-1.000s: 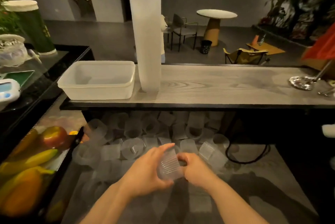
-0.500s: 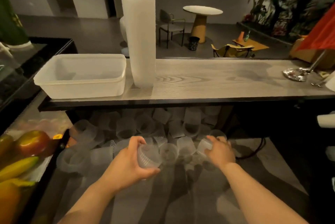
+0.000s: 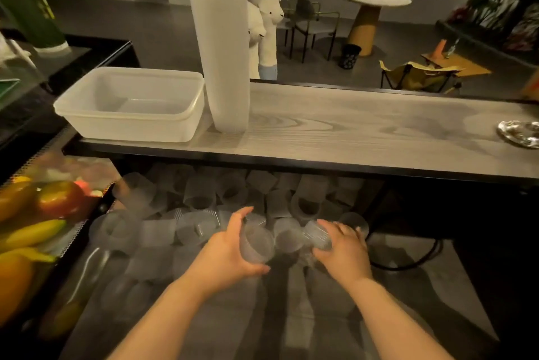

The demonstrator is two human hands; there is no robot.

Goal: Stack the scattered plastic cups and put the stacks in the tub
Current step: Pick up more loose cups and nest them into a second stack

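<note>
Clear plastic cups point(image 3: 204, 205) lie scattered on the lower surface point(image 3: 437, 286), most on their sides, heaped under the overhang of the upper shelf point(image 3: 364, 132). That is the loose stock left to sort.

Left hand point(image 3: 224, 254) grips one cup point(image 3: 256, 243), thumb and fingers curled round its wall, mouth angled toward the right. Judging by the tilt, it serves as the receiver, held steady so another cup can slide in.

Right hand point(image 3: 341, 246) has its fingers curled round a second cup point(image 3: 316, 235), ribbed wall showing, near the edge of the heap. Cannot tell whether that cup is lifted or resting on the pile. The two held cups are near each other but apart, not nested yet.

A tall stack point(image 3: 221, 47) of nested cups stands upright on the shelf, top out of frame, just beside the tub point(image 3: 131, 103); touching or a small gap, cannot tell. Probably parked there because it is too tall to go in upright.

The tub sits at the left end of the shelf with no cups visible inside. So by my read the task is early to mid: one big stack built, nothing in the tub, many loose cups left.

Fruit point(image 3: 32, 231) sits in a case at the far left and a metal dish point(image 3: 522, 132) at the shelf's right end, both clear of the work.
</note>
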